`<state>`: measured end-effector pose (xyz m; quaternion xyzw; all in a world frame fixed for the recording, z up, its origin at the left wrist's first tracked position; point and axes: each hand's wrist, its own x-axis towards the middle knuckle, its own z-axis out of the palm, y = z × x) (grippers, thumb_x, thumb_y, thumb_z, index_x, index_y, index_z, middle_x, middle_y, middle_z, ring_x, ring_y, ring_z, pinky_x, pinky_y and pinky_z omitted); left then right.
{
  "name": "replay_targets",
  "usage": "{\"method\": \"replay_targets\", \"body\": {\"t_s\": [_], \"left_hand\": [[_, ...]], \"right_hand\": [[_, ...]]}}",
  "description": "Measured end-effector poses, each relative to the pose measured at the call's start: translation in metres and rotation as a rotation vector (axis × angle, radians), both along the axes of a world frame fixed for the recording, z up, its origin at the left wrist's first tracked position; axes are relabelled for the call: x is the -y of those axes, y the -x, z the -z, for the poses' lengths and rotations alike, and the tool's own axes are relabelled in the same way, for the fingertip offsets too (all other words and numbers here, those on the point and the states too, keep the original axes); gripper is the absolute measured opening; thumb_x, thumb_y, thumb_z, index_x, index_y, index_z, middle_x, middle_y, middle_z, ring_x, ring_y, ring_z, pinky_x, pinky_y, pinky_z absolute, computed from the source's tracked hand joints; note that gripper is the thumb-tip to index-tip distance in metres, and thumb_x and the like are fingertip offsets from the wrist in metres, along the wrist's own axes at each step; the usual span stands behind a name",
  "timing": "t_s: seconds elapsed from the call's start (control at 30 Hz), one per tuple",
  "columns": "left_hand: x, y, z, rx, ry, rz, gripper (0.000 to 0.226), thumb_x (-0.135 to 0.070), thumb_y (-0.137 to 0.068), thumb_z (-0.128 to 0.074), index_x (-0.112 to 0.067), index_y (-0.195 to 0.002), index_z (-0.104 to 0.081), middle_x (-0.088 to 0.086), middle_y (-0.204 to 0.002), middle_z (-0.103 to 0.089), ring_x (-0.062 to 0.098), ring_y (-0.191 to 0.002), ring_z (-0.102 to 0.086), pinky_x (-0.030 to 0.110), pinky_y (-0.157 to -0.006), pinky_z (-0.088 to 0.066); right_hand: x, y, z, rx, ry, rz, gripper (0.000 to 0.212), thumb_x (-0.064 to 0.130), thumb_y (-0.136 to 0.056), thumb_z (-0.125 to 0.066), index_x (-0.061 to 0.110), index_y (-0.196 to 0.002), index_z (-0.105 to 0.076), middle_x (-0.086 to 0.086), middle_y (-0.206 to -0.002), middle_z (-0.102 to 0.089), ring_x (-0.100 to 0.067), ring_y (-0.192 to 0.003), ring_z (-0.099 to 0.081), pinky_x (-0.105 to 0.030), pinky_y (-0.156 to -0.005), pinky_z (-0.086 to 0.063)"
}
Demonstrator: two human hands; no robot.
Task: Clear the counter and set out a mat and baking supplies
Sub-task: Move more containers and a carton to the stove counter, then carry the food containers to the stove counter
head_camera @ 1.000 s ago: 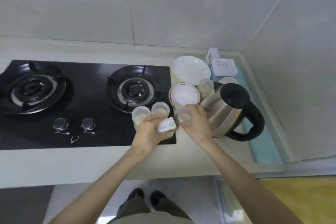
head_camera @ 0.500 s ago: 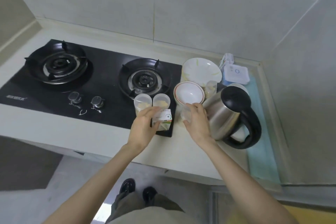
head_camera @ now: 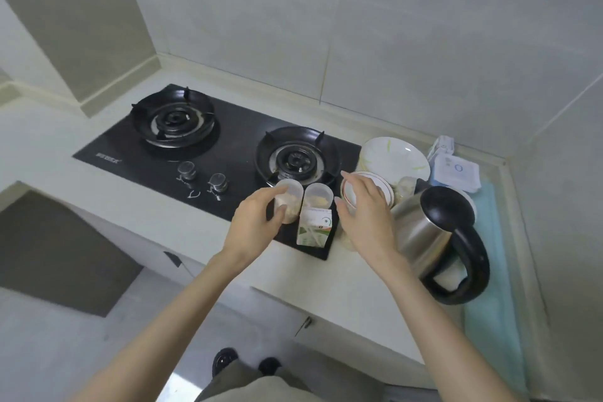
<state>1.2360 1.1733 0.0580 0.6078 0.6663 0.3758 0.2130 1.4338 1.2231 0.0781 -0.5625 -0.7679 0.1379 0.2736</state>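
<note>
Currently left hand (head_camera: 253, 228) has its grip curled round left cup (head_camera: 288, 192), thumb on the near wall; right hand (head_camera: 367, 219) wraps third cup (head_camera: 347, 242), mostly hidden under the palm; left cup at front right corner of hob (head_camera: 235, 147), third cup just off its edge over counter (head_camera: 342, 281); mid cup (head_camera: 318, 196) and carton (head_camera: 314, 227) between them; kettle (head_camera: 424, 232) just beside right hand. Judgement: cups thin clear plastic, light, part-filled with pale dry stuff, no lids seen; walls likely flex if squeezed; hold mid-wall, keep upright. Carton: light, stiff; take by its sides.
</note>
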Motion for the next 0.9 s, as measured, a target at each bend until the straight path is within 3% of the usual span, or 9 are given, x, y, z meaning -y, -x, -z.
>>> {"method": "replay_targets", "body": {"t_s": [0.1,0.27,0.4,0.53,0.9], "left_hand": [[0.019,0.027,-0.015,-0.008,-0.038,-0.1,0.036,-0.017,-0.091,-0.059,-0.022,-0.127,-0.059,-0.01,-0.123,-0.062,0.005,-0.111,-0.056,0.015,-0.093,-0.039],[0.062,0.079,-0.028,0.011,-0.064,-0.28,0.034,-0.019,-0.092,-0.059,-0.023,-0.125,-0.061,-0.013,-0.121,-0.062,-0.001,-0.101,-0.056,0.001,-0.086,-0.035],[0.114,0.13,-0.028,0.06,-0.049,-0.419,0.034,-0.023,-0.094,-0.055,-0.026,-0.128,-0.058,-0.015,-0.125,-0.059,0.002,-0.111,-0.055,0.019,-0.095,-0.04],[0.181,0.185,-0.022,0.099,-0.037,-0.566,0.035,-0.023,-0.093,-0.056,-0.027,-0.128,-0.058,-0.015,-0.124,-0.059,0.004,-0.108,-0.057,0.029,-0.097,-0.047],[0.389,0.338,-0.02,0.139,-0.041,-0.887,0.034,-0.017,-0.092,-0.058,-0.024,-0.125,-0.06,-0.01,-0.124,-0.061,0.004,-0.106,-0.057,0.021,-0.092,-0.043]], "right_hand": [[0.005,0.032,-0.014,-0.017,-0.01,-0.099,0.044,0.024,-0.092,-0.056,0.024,-0.135,-0.047,0.007,-0.135,-0.048,-0.015,-0.123,-0.044,-0.027,-0.09,-0.04],[0.018,0.097,-0.016,-0.027,0.009,-0.264,0.042,0.024,-0.092,-0.057,0.023,-0.134,-0.05,0.006,-0.133,-0.051,-0.016,-0.125,-0.045,-0.028,-0.095,-0.04],[0.042,0.156,-0.013,0.015,0.011,-0.438,0.043,0.024,-0.092,-0.056,0.022,-0.135,-0.049,0.007,-0.133,-0.052,-0.014,-0.124,-0.047,-0.031,-0.094,-0.044],[0.078,0.222,-0.011,0.027,0.055,-0.569,0.041,0.026,-0.093,-0.055,0.026,-0.133,-0.049,0.009,-0.133,-0.051,-0.013,-0.123,-0.047,-0.035,-0.092,-0.047],[0.244,0.416,-0.008,-0.024,0.111,-0.868,0.039,0.026,-0.095,-0.052,0.025,-0.134,-0.049,0.006,-0.133,-0.052,-0.014,-0.114,-0.053,-0.025,-0.088,-0.043]]}}
